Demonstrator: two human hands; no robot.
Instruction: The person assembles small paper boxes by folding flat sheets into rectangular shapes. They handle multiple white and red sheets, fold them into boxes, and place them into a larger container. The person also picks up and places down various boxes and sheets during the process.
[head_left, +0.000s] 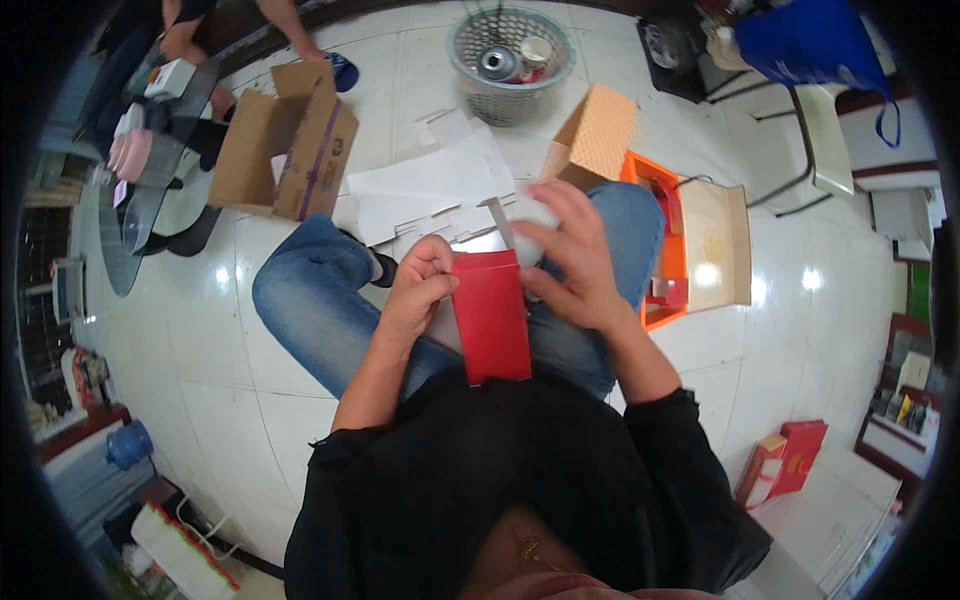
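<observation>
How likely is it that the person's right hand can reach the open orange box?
Probably yes: the orange box sits open on the floor, close beside the right knee. That bent knee stands between, so the right hand, now at the red carton, would likely pass over or around it.

basket [490,108]: a grey can [497,63] and a pale cup [536,50] are being held within its mesh walls.
glass table [122,258]: a pink container [147,157] is being supported.
blue bag [815,45]: is being seen near a metal-legged chair [828,145].
blue jug [128,445]: is being glimpsed at lower left.
</observation>
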